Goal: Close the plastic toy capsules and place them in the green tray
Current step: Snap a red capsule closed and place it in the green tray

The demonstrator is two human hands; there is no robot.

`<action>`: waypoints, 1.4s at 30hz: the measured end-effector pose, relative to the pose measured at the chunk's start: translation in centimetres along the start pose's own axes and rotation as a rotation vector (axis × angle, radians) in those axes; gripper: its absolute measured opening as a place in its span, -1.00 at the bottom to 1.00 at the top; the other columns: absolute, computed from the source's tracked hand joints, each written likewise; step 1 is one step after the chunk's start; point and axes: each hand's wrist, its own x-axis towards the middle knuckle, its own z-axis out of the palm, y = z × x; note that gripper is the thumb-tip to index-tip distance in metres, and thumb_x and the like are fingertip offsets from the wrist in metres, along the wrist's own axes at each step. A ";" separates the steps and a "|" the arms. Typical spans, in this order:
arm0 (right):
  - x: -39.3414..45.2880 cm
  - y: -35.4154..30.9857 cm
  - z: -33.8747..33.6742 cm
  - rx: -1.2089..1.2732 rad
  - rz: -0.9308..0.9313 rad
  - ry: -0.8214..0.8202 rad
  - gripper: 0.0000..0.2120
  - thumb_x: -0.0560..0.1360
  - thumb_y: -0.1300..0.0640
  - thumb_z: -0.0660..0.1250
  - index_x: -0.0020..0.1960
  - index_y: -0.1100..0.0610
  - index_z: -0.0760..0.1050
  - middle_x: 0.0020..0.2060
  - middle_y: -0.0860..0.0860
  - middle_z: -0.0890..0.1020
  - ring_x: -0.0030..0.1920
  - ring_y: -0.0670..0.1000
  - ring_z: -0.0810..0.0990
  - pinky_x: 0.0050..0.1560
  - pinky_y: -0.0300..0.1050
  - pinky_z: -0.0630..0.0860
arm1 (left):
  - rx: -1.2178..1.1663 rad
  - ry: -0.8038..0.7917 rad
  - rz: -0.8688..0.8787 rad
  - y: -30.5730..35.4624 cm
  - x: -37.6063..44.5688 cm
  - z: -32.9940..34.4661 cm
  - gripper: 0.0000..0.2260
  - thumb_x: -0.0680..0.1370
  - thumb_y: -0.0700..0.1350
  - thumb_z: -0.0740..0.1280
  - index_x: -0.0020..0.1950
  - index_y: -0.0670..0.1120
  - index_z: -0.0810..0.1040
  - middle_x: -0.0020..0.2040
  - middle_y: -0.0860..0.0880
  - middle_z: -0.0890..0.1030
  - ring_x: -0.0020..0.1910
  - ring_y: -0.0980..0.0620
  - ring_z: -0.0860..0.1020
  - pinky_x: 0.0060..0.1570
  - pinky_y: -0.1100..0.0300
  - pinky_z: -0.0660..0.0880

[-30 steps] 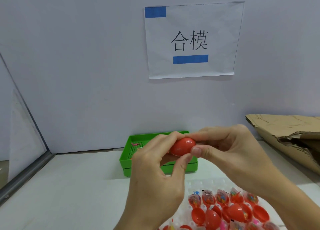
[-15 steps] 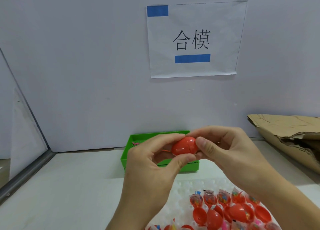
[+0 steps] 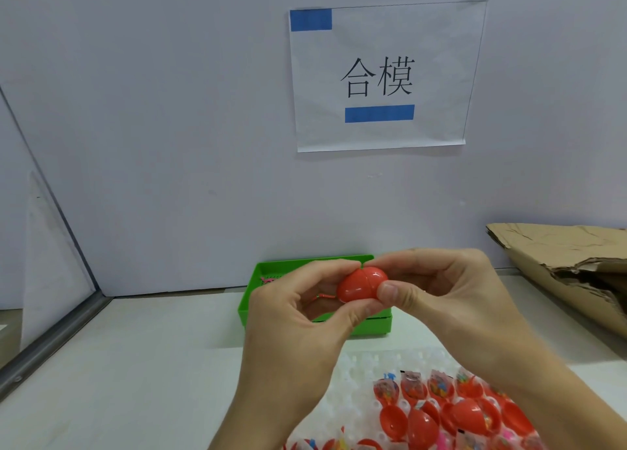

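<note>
Red glossy plastic toy capsule (image 3: pixel 362 285), halves joined at visible seam, held in air in front of green plastic tray (image 3: pixel 268 270). Left hand (image 3: pixel 298 327) pinches left half, thumb beneath, fingers arched on top. Right hand (image 3: pixel 444 297) pinches right half, thumb nail toward camera. Forearms rise over white bench (image 3: pixel 135 364).
</note>
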 end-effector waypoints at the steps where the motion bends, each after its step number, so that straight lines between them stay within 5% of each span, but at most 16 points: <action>1: 0.0 0.0 0.1 0.002 -0.010 0.015 -0.73 0.23 0.01 0.49 -0.07 -0.03 0.72 -0.18 0.01 0.76 -0.13 -0.01 0.74 -0.10 -0.27 0.61 | -0.008 0.005 -0.006 0.0 0.0 0.0 -0.67 0.22 0.00 0.55 -0.04 0.02 0.71 -0.17 0.08 0.73 -0.14 0.08 0.71 -0.09 0.28 0.61; 35: -0.1 0.4 1.1 -0.072 -0.177 0.078 -0.76 0.25 0.11 0.51 -0.10 -0.09 0.71 -0.22 -0.11 0.75 -0.17 -0.11 0.73 -0.12 -0.34 0.61 | 0.007 0.035 0.013 0.4 0.2 -0.2 -0.69 0.16 -0.10 0.53 -0.11 0.06 0.73 -0.21 0.16 0.72 -0.20 0.21 0.68 -0.17 0.46 0.54; 42: 0.0 0.6 0.9 -0.188 -0.205 0.052 -0.72 0.29 0.18 0.52 -0.08 -0.13 0.68 -0.23 -0.17 0.74 -0.18 -0.14 0.72 -0.13 -0.35 0.59 | 0.228 -0.004 0.101 0.1 0.1 -0.4 -0.71 0.25 -0.16 0.57 -0.06 0.06 0.74 -0.19 0.17 0.70 -0.15 0.14 0.66 -0.10 0.37 0.55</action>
